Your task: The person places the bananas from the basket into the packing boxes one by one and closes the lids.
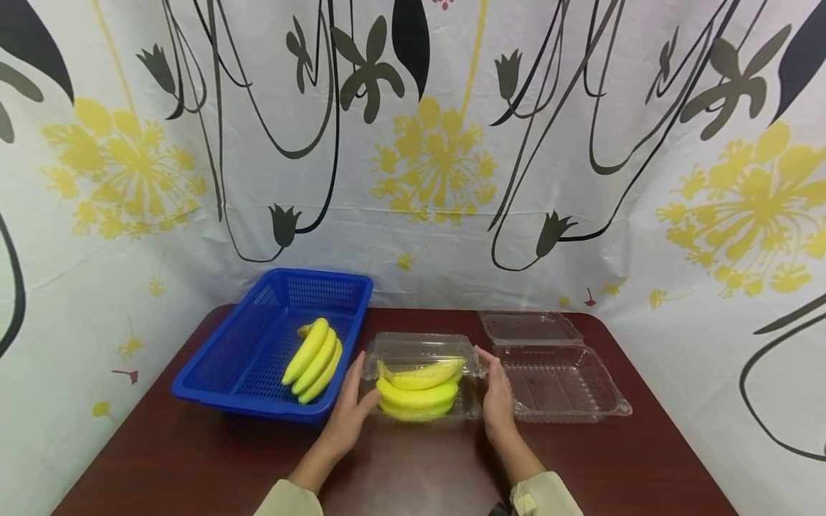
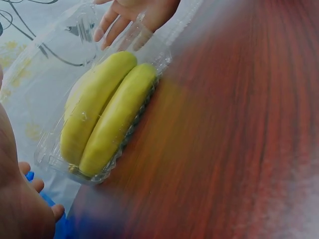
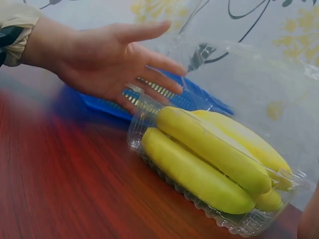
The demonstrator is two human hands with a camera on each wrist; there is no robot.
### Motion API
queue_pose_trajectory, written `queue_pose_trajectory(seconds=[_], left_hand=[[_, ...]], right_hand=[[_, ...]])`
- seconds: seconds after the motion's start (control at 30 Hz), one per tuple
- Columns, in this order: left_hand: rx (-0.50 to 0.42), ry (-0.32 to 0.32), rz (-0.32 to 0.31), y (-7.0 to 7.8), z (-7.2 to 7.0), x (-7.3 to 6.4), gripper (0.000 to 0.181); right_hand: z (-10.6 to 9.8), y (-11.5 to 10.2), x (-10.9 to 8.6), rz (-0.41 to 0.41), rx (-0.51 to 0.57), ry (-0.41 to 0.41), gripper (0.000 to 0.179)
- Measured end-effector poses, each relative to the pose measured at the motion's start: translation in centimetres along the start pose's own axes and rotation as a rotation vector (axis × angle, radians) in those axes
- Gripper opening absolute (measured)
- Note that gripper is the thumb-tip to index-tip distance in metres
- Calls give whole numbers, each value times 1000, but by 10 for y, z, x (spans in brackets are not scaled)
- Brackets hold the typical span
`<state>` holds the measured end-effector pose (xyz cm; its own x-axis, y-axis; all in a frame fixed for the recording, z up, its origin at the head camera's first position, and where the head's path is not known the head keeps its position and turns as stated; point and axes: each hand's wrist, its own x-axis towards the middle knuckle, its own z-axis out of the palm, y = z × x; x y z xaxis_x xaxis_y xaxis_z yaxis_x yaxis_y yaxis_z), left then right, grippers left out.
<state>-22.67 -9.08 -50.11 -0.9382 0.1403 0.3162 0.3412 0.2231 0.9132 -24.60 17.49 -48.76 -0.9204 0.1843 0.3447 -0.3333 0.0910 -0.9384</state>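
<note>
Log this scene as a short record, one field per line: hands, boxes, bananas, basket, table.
Left hand: fingers extended, at the left end of the middle box
Right hand: fingers extended, at its right end
Middle box: clear, holds bananas, lid raised
Other box: clear, open, on the right
Basket: blue, left, holds a banana bunch
Table: dark red-brown

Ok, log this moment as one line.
left hand: at clear container, left end | right hand: at right end | lid: raised | bananas: in clear container | blue basket: holds banana bunch | second container: open
</note>
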Motion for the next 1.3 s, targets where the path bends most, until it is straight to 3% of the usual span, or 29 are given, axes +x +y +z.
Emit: queue_pose_trajectory(seconds=[0.27,0.33,0.43,0.53,0.6,1.0,1.3], left_hand=[[12,-3,-48,33,-1,4,64],[12,10,-37,27,0,7,63],[14,31,-24,7,3,14,62],[33,42,-30,-13,5,21,62],[40,42,-45,-18,5,25,63],[60,50,-111,-20,9,37,63],[19,50,-103,-27,8,38,60]], right_hand=[[5,15,12,101,43,-2,58],[7,14,14,125,48,-4,59],[9,15,17,159,57,-6,59],[10,16,20,190,80,-1,58],[11,17,21,204,109,4,57],[17,16,30,273,181,26,61],[16,24,28,222,193,-7,55]])
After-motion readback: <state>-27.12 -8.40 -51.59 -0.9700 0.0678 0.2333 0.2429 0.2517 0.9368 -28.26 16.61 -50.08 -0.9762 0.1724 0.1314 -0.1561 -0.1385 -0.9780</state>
